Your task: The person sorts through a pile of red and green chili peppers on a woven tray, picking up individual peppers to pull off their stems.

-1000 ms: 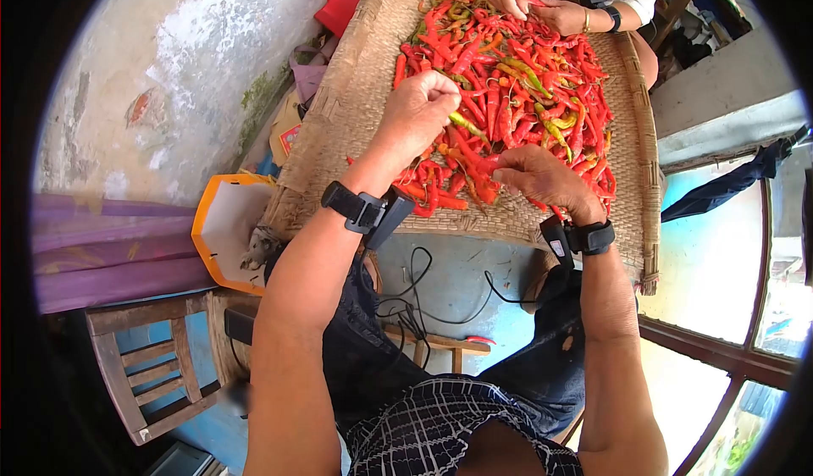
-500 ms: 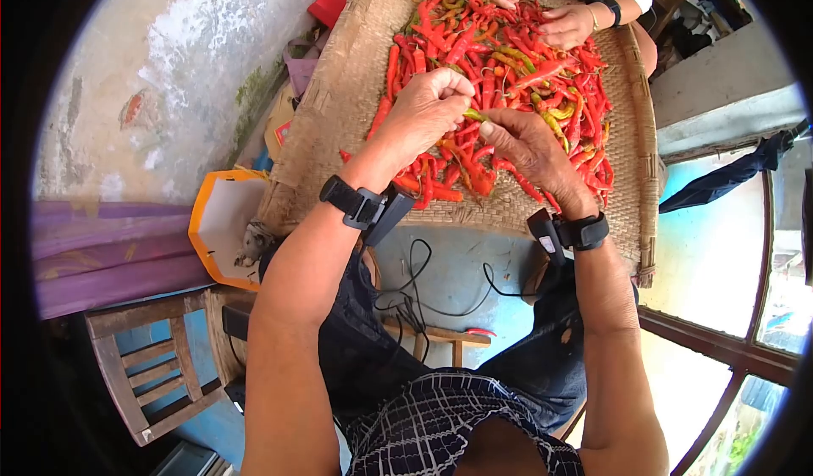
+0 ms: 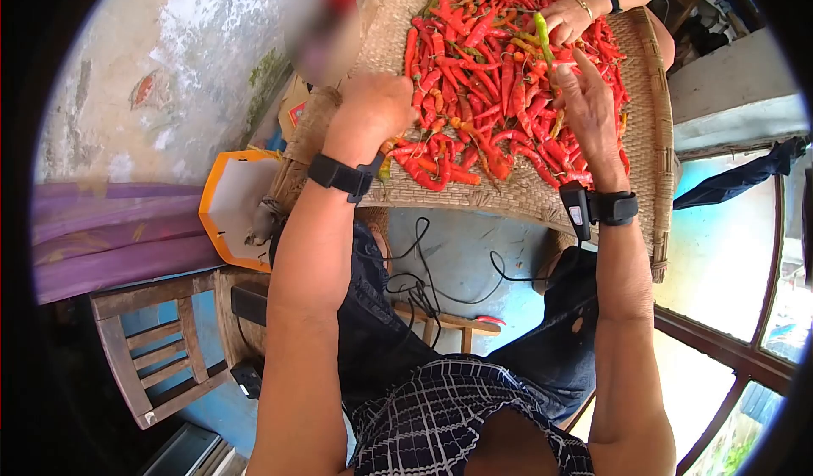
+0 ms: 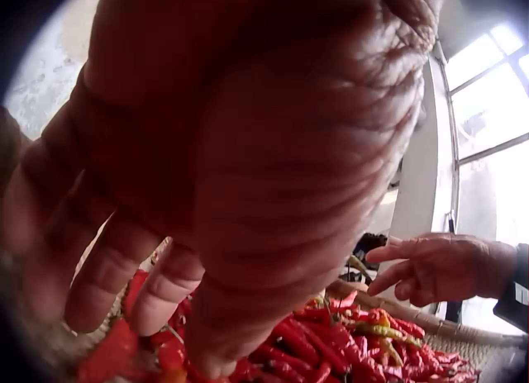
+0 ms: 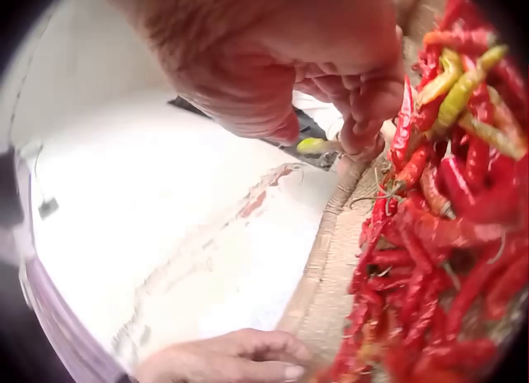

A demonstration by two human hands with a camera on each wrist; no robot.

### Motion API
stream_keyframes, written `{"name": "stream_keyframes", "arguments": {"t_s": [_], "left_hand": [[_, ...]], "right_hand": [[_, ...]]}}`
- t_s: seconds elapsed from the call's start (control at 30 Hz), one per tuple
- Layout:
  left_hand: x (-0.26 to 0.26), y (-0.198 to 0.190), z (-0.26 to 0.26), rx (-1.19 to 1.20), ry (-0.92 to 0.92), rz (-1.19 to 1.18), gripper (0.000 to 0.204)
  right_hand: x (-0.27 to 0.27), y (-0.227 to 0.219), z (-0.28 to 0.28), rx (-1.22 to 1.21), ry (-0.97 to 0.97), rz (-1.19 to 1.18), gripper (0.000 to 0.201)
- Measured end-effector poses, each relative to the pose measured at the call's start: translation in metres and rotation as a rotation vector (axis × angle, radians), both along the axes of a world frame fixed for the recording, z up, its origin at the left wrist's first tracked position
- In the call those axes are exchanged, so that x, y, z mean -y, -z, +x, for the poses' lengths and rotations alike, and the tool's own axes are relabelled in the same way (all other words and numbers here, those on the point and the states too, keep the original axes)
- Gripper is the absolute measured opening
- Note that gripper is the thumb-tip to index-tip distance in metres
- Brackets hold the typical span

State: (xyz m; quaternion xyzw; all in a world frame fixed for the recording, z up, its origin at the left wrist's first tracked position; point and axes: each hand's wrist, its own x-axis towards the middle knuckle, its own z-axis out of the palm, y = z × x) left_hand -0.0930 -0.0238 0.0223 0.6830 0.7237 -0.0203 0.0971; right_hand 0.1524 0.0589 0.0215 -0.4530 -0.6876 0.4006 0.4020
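My left hand (image 3: 373,116) is over the left edge of a heap of red chilies (image 3: 474,78) on a woven tray (image 3: 398,192). Its fingers (image 4: 107,275) hang loosely bent in the left wrist view, with the thumb apart and red chilies just below the fingertips. Over the heap's right side, my right hand (image 3: 590,112) has its index finger stretched forward. A slender green chili (image 3: 543,35) overlaps its thumb tip in the head view. The right wrist view shows a yellow-green end of a chili (image 5: 312,146) in the gap between thumb and fingers.
Across the tray, another person's hands (image 3: 567,19) work at the heap's far edge. An orange-rimmed container (image 3: 224,192) and a wooden chair (image 3: 161,340) are at the left. Black cables (image 3: 432,281) hang below the tray. A window (image 3: 720,239) stands at the right.
Both my hands were together at a green chili half a second ago. Now the left has drawn back leftward, while the right has swung outward and forward, the green chili at its fingertips.
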Motion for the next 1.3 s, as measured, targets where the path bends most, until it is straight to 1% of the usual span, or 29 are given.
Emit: {"name": "stream_keyframes", "arguments": {"t_s": [0.07, 0.1, 0.17, 0.2, 0.3, 0.33, 0.4, 0.43, 0.47, 0.5, 0.53, 0.57, 0.6, 0.63, 0.7, 0.77, 0.83, 0.87, 0.93, 0.97, 1.03, 1.07, 1.1, 1.13, 1.17, 1.2, 1.23, 1.27, 1.3], "left_hand": [[-0.002, 0.008, 0.008, -0.111, 0.061, -0.161, 0.023], [-0.004, 0.012, 0.011, -0.114, 0.067, -0.162, 0.023], [-0.004, 0.025, 0.016, -0.105, 0.129, -0.089, 0.02], [-0.005, 0.028, 0.019, -0.113, 0.148, -0.039, 0.018], [-0.009, 0.028, 0.021, -0.1, 0.146, -0.069, 0.017], [-0.009, 0.028, 0.02, -0.099, 0.148, -0.068, 0.017], [-0.009, 0.025, 0.018, 0.013, 0.176, 0.079, 0.012], [-0.01, 0.023, 0.017, 0.012, 0.177, 0.077, 0.012], [-0.011, 0.02, 0.017, 0.149, 0.16, 0.144, 0.011], [-0.011, 0.016, 0.017, 0.286, 0.14, 0.212, 0.011], [-0.013, 0.013, 0.016, 0.286, 0.136, 0.212, 0.011], [-0.015, 0.012, 0.015, 0.375, 0.116, 0.31, 0.011], [-0.017, 0.012, 0.014, 0.464, 0.094, 0.409, 0.011], [-0.018, 0.013, 0.014, 0.464, 0.089, 0.409, 0.011], [-0.022, 0.013, 0.013, 0.734, 0.025, 0.55, 0.013], [-0.023, 0.011, 0.012, 0.732, 0.002, 0.581, 0.013], [-0.024, 0.008, 0.012, 0.727, -0.038, 0.639, 0.013], [-0.025, 0.008, 0.011, 0.728, -0.038, 0.639, 0.013], [-0.027, 0.006, 0.012, 0.907, -0.068, 0.666, 0.013], [-0.028, 0.006, 0.014, 0.908, -0.065, 0.665, 0.013], [-0.027, 0.004, 0.018, 1.094, -0.043, 0.692, 0.015], [-0.026, 0.003, 0.02, 1.093, -0.042, 0.691, 0.015], [-0.026, 0.001, 0.022, 1.185, -0.01, 0.656, 0.016], [-0.025, -0.001, 0.025, 1.277, 0.021, 0.617, 0.017], [-0.025, -0.002, 0.028, 1.278, 0.022, 0.614, 0.017], [-0.025, -0.003, 0.031, 1.357, 0.064, 0.572, 0.018], [-0.024, -0.004, 0.033, 1.435, 0.105, 0.53, 0.019], [-0.023, -0.006, 0.035, 1.472, 0.131, 0.445, 0.021], [-0.022, -0.007, 0.036, 1.472, 0.13, 0.445, 0.021]], "right_hand": [[0.002, 0.01, 0.004, 0.436, -0.036, 0.178, 0.034], [0.007, 0.019, 0.003, 0.435, -0.03, 0.176, 0.034], [0.025, 0.038, -0.005, 0.561, -0.391, 0.162, 0.031], [0.034, 0.043, -0.007, 0.562, -0.39, 0.155, 0.031], [0.046, 0.048, -0.009, 0.657, -0.42, 0.192, 0.028], [0.045, 0.048, -0.009, 0.652, -0.383, 0.2, 0.024], [0.041, 0.049, -0.009, 0.645, -0.346, 0.207, 0.02], [0.035, 0.051, -0.008, 0.577, -0.361, 0.135, 0.017], [0.033, 0.053, -0.008, 0.51, -0.378, 0.062, 0.015], [0.033, 0.051, -0.008, 0.51, -0.382, 0.06, 0.015], [0.032, 0.048, -0.009, 0.415, -0.369, 0.032, 0.013], [0.032, 0.047, -0.01, 0.321, -0.356, 0.003, 0.012], [0.03, 0.047, -0.01, 0.296, -0.34, -0.023, 0.012], [0.027, 0.047, -0.009, 0.298, -0.345, -0.024, 0.012], [0.022, 0.04, -0.009, 0.258, -0.358, -0.128, 0.013], [0.018, 0.016, -0.008, 0.263, -0.395, -0.177, 0.012], [0.003, 0.005, -0.001, 0.167, -0.358, -0.254, 0.019], [-0.004, 0.005, -0.001, 0.168, -0.358, -0.254, 0.019], [-0.013, 0.004, -0.001, -0.349, -0.088, -0.244, 0.038], [-0.013, 0.006, 0.0, -0.35, -0.085, -0.243, 0.038], [-0.01, 0.012, -0.002, -0.057, -0.014, 0.096, 0.057], [-0.009, 0.014, -0.004, 0.078, -0.102, 0.082, 0.058], [0.0, 0.016, -0.011, 0.078, -0.101, 0.081, 0.058], [0.014, 0.017, -0.022, 0.072, -0.238, 0.073, 0.053], [0.024, 0.02, -0.03, 0.067, -0.375, 0.064, 0.049], [0.027, 0.027, -0.034, 0.068, -0.373, 0.061, 0.049], [0.029, 0.035, -0.037, 0.022, -0.436, 0.014, 0.042], [0.03, 0.04, -0.038, -0.026, -0.499, -0.032, 0.037], [0.032, 0.034, -0.039, -0.025, -0.499, -0.033, 0.037]]}}
